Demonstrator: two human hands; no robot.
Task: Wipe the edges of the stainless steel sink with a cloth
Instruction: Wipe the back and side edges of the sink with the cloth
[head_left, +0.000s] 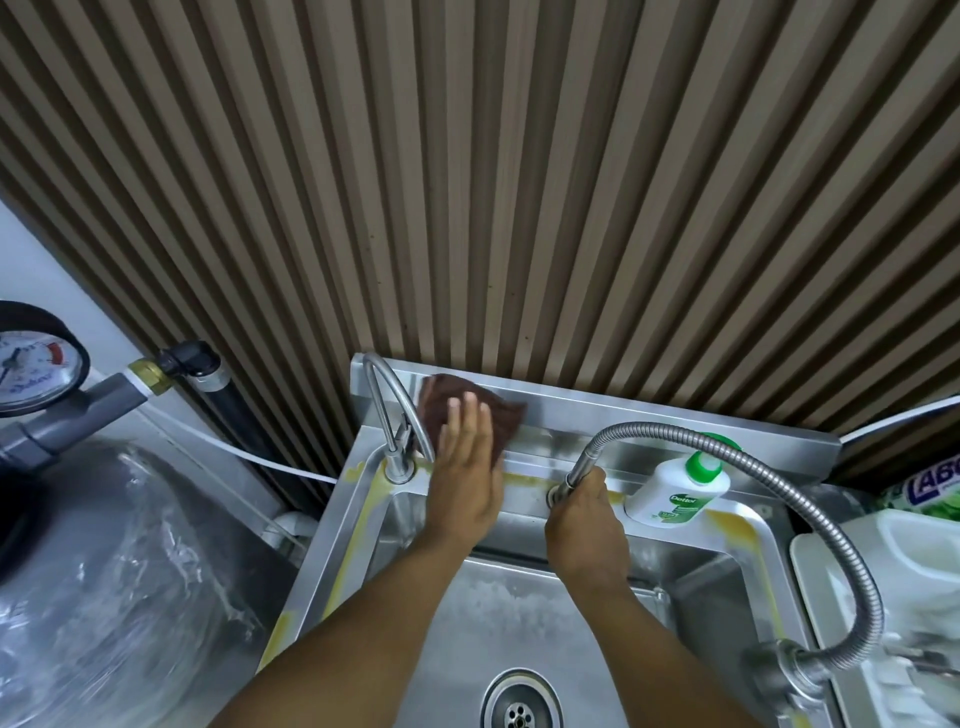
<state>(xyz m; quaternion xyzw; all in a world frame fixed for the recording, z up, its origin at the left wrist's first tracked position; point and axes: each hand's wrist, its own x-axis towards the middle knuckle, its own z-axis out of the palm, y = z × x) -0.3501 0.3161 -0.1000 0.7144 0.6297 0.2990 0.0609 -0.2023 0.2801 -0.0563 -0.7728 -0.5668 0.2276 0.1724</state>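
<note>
Standing right by the sink (317, 582) here. The left hand (465, 467) lies flat with fingers straight, pressing a brown cloth (441, 400) against the upright back edge, just beside the small curved tap (399, 457). The right hand (584, 514) has its fingers curled round the end of the flexible metal hose (665, 427) and holds it above the back rim.

So the cloth is on the back splash, top left. There's yellow gunk (737, 525) running along the rim on the left, the back and the right corner, so I'd say plenty is left to do.

Stuff I could see going wrong:
- The cloth is only pinned under a flat palm, not gripped. If it catches on the tap it'll likely bunch up or slip out.
- Sweeping right takes it straight toward the soap bottle (675, 491) sitting on the ledge. One bump and it's probably in the basin.
- That hose looks springy. Loosen the grip and it might swing into the bottle.
- The yellow stuff could just smear along instead of lifting if the cloth isn't turned.
</note>
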